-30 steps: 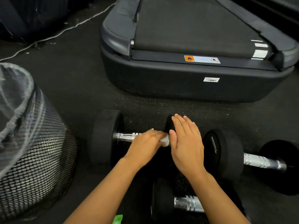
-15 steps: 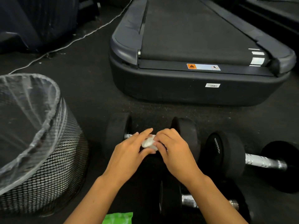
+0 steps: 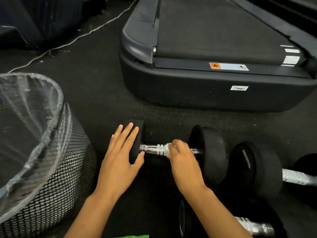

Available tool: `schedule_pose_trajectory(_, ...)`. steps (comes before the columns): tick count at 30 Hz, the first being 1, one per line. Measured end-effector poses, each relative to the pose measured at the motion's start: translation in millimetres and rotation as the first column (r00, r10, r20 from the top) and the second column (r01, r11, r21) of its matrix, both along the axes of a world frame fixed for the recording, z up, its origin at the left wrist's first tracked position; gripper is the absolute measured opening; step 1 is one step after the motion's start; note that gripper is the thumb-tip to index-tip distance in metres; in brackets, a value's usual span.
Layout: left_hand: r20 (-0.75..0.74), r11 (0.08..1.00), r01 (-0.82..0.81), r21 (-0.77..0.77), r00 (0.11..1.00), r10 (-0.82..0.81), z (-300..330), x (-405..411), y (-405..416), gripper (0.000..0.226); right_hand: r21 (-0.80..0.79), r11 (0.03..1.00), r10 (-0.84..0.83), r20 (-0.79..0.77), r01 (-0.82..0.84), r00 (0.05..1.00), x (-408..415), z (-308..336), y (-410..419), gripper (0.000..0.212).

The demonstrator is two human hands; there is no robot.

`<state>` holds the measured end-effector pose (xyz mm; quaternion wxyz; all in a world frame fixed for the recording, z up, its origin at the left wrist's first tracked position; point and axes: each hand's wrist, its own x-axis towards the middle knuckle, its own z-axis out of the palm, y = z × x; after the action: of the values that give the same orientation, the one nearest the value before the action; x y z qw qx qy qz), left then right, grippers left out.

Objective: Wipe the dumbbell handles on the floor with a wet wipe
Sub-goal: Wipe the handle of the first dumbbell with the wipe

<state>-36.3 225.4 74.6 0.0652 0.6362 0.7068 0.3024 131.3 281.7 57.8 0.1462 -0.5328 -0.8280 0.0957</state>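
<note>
A black dumbbell lies on the dark floor, its chrome handle (image 3: 153, 149) bare on the left half. My left hand (image 3: 120, 155) rests flat with straight fingers on its left weight head (image 3: 139, 134). My right hand (image 3: 183, 162) curls round the right half of the handle, pressing a white wet wipe (image 3: 169, 146) against it. The right weight head (image 3: 211, 152) stands just beyond that hand. A second dumbbell (image 3: 257, 170) lies to the right, and a third dumbbell's handle (image 3: 252, 226) shows at the bottom right.
A black mesh bin (image 3: 51, 182) lined with clear plastic stands at the left. A treadmill's end (image 3: 205, 88) fills the floor beyond the dumbbells. A green packet edge (image 3: 135, 236) peeks in at the bottom. A white cable (image 3: 72, 40) runs across the far floor.
The wipe has passed from my left hand to my right. My left hand moved off the handle onto the left weight head; my right now wraps the handle.
</note>
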Motion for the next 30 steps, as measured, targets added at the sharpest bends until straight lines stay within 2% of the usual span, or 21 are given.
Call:
schedule_pose_trajectory(1,0.01,1.0,-0.001,0.008,1.0,0.001,-2,0,0,0.071,-0.033,0.999,0.015,-0.037,-0.016,0.999,-3,1,6,0.014)
schedule_pose_trajectory(3,0.024,1.0,0.002,0.019,1.0,-0.002,-4,0,2,0.071,-0.14,0.99,0.024,-0.09,-0.036,0.996,-13,5,22,0.016)
schedule_pose_trajectory(6,0.015,1.0,0.002,0.024,1.0,-0.003,-5,-2,2,0.072,-0.12,0.985,0.119,-0.032,-0.122,0.992,-23,8,26,0.015)
schedule_pose_trajectory(8,0.026,1.0,-0.001,0.028,1.0,0.0,-6,-1,1,0.072,-0.12,0.974,0.183,-0.097,-0.194,0.978,-16,5,21,0.011)
schedule_pose_trajectory(10,0.043,0.999,0.003,0.045,0.999,-0.005,-6,-1,0,0.071,-0.187,0.967,0.154,-0.122,-0.175,0.981,-12,4,27,0.014)
schedule_pose_trajectory(12,0.043,0.999,0.011,0.053,0.999,-0.014,-6,-1,-1,0.071,-0.278,0.95,0.124,-0.077,-0.141,0.989,-22,9,41,0.02)
schedule_pose_trajectory(18,0.041,1.0,0.018,0.011,0.999,-0.018,-2,-2,0,0.071,-0.428,0.871,0.254,-0.029,-0.242,0.967,-36,25,67,0.018)
schedule_pose_trajectory(23,0.061,1.0,0.012,-0.003,0.998,-0.012,-1,-2,2,0.069,-0.461,0.841,0.323,0.004,-0.285,0.946,-48,34,72,0.02)
schedule_pose_trajectory(30,0.066,0.999,0.03,-0.012,0.997,-0.029,1,-3,1,0.068,-0.466,0.84,0.32,0.017,-0.276,0.947,-52,35,71,0.018)
